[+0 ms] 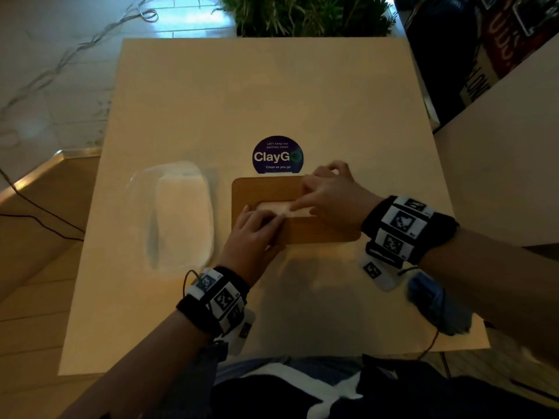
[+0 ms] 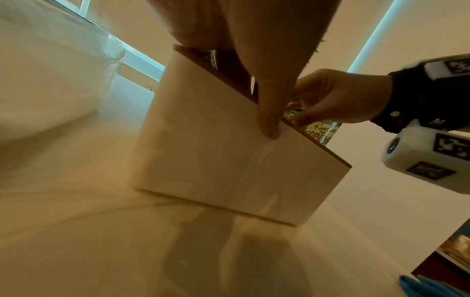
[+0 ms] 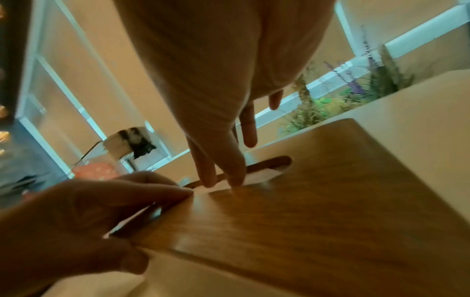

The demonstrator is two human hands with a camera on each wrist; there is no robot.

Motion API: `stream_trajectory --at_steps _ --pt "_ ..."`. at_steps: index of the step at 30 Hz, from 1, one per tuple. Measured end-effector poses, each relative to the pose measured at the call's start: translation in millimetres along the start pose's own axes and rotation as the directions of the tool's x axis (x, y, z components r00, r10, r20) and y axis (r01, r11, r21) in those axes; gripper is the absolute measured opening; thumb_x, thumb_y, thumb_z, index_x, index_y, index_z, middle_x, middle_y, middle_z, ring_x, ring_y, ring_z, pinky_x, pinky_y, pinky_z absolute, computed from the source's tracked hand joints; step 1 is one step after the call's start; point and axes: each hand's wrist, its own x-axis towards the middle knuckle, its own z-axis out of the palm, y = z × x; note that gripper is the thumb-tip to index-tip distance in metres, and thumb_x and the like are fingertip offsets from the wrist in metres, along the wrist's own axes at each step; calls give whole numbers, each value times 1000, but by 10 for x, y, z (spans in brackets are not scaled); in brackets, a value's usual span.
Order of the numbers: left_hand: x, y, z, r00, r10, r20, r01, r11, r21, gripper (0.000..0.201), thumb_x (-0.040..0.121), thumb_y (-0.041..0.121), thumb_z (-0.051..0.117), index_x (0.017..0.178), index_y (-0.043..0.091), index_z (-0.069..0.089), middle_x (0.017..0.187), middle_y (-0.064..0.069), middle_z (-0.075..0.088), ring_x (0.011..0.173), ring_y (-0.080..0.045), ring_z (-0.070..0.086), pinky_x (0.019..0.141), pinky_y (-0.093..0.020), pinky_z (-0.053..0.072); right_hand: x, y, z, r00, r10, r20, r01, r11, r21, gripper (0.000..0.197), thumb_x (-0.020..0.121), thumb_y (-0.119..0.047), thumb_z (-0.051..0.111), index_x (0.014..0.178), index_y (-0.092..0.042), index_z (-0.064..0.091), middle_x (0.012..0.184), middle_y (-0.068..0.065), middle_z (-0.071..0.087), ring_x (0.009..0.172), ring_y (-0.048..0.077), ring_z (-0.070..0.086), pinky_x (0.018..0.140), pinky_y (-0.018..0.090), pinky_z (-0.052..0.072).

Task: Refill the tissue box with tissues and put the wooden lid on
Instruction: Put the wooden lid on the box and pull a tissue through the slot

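The white tissue box [image 2: 216,160] stands mid-table with the wooden lid [image 1: 317,231] lying on top of it. White tissue [image 3: 264,174] shows in the lid's slot. My left hand [image 1: 254,234] grips the lid's near left edge, its fingers curled on top and its thumb [image 2: 269,120] down the box's front wall. My right hand [image 1: 329,195] reaches in from the far right. Two of its fingertips [image 3: 223,178] meet at the slot and seem to pinch the tissue there. The box's inside is hidden.
A clear plastic pack of tissues [image 1: 181,216] lies left of the box. A round blue ClayGo sticker [image 1: 277,155] sits just behind it. A blue cloth-like item [image 1: 435,303] lies at the table's right front edge. Plants [image 1: 302,13] stand beyond the far edge.
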Motion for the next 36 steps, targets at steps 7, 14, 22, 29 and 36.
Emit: stream_trajectory --at_steps 7,14,22,29,36 --pt "31 27 0 999 -47 -13 46 997 -64 54 74 26 63 126 13 53 122 -11 58 118 -33 52 108 -48 14 176 -86 -136 985 -23 174 49 988 -149 15 91 -25 55 104 -29 60 120 3 50 117 27 39 105 48 23" --pt "35 2 -24 999 -31 -19 29 996 -89 55 74 24 69 126 13 53 124 -11 56 122 -34 48 110 -46 10 114 42 -10 997 -53 -59 62 982 179 10 91 -13 54 94 -10 64 101 9 60 88 22 57 73 26 39" --pt "51 -20 -17 999 -27 -30 24 993 -112 55 73 22 71 126 13 54 119 -10 57 118 -32 50 111 -46 11 -63 146 40 937 -12 -349 169 891 421 8 85 -2 60 88 -4 67 87 11 69 76 19 61 73 26 47" --pt "49 -57 -3 1000 -15 -14 13 992 -126 56 75 27 67 128 15 52 126 -8 54 123 -29 47 113 -45 12 -135 155 24 887 -23 -461 254 859 445 10 85 -5 59 87 -2 68 87 11 69 77 22 65 72 35 55" --pt "38 -40 -33 999 -29 -35 21 975 -221 55 78 37 58 129 16 51 130 -5 52 125 -19 43 115 -44 19 -299 103 218 766 316 -559 194 716 670 10 84 2 62 91 -2 68 93 10 69 88 16 64 84 25 52"
